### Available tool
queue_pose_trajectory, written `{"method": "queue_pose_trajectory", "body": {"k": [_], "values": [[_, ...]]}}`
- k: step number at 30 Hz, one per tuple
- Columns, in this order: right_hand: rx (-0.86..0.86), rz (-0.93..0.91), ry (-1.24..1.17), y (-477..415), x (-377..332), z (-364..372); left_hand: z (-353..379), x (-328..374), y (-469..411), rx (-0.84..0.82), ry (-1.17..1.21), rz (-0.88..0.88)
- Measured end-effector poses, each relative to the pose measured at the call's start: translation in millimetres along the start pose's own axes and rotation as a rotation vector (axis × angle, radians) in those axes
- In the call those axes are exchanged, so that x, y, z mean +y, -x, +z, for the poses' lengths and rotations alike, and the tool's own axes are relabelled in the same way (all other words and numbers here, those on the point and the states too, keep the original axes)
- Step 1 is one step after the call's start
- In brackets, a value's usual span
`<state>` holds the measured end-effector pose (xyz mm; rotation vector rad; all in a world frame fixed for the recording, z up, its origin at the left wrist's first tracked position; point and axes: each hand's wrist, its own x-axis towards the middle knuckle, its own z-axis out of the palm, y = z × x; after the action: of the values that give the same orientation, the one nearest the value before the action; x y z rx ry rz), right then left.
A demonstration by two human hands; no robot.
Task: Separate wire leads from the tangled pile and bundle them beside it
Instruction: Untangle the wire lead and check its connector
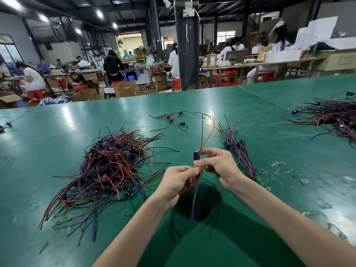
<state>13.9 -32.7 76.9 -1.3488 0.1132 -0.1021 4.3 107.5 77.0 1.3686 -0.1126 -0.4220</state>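
Observation:
A tangled pile [109, 168] of red, blue and black wire leads with small black connectors lies on the green table [289, 151], left of my hands. A straighter bundle [236, 149] of the same leads lies to the right. Between them, above the table, my left hand [178, 185] and my right hand [219, 164] both pinch one wire lead [196, 157] at its black connector. Its red and black wires rise upward from the connector, while blue and red wires hang down below my left hand.
A small loose cluster of leads [171, 118] lies farther back in the middle. Another big heap of leads [331, 114] sits at the far right. A few leads [5, 125] lie at the left edge. Small scraps [279, 170] dot the table on the right. People work at benches beyond.

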Motion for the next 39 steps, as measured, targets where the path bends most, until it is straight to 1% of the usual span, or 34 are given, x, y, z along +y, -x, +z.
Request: {"method": "queue_pose_trajectory", "body": {"k": [4,9,11,13,16,18,20,22,24,27,30,31,35,36,37,38,39], "values": [[0.065,0.003,0.021,-5,-5,-6,4,-2,4,-0.048,-0.054,0.004],[0.229,-0.004,-0.023,-17,-14,-28,15,-7,11,-0.216,-0.145,-0.001],[0.285,-0.015,-0.027,-20,-17,-36,19,-9,13,-0.246,-0.169,0.005],[0.308,-0.018,-0.015,-23,-17,-40,21,-10,14,-0.248,-0.183,0.009],[0.293,-0.042,0.042,-24,-18,-40,23,-12,16,-0.254,-0.157,-0.019],[0.299,-0.087,0.111,-28,-26,-42,26,-13,18,-0.268,-0.137,-0.035],[0.306,-0.118,0.170,-33,-39,-50,29,-13,19,-0.268,-0.064,-0.038],[0.289,-0.101,0.249,-43,-52,-61,32,-11,17,-0.222,0.023,-0.057],[0.282,-0.044,0.367,-55,-58,-74,32,-8,14,-0.169,0.037,-0.072],[0.312,0.021,0.651,-72,-53,-88,28,-7,13,-0.132,0.022,-0.070],[0.355,-0.036,0.981,-75,-34,-95,26,-6,14,-0.131,-0.001,-0.064],[0.385,-0.072,1.030,-74,-28,-95,27,-7,14,-0.130,-0.006,-0.062],[0.474,-0.154,1.087,-70,-17,-95,28,-8,12,-0.139,-0.028,-0.055],[0.479,-0.174,1.129,-69,-15,-94,28,-9,12,-0.132,-0.068,-0.033],[0.482,-0.201,1.180,-67,-14,-93,27,-11,12,-0.105,-0.173,0.021],[0.487,-0.240,1.228,-64,-13,-90,25,-13,11,-0.045,-0.363,0.124],[0.493,-0.293,1.257,-60,-12,-86,21,-14,10,0.051,-0.625,0.276]]}}
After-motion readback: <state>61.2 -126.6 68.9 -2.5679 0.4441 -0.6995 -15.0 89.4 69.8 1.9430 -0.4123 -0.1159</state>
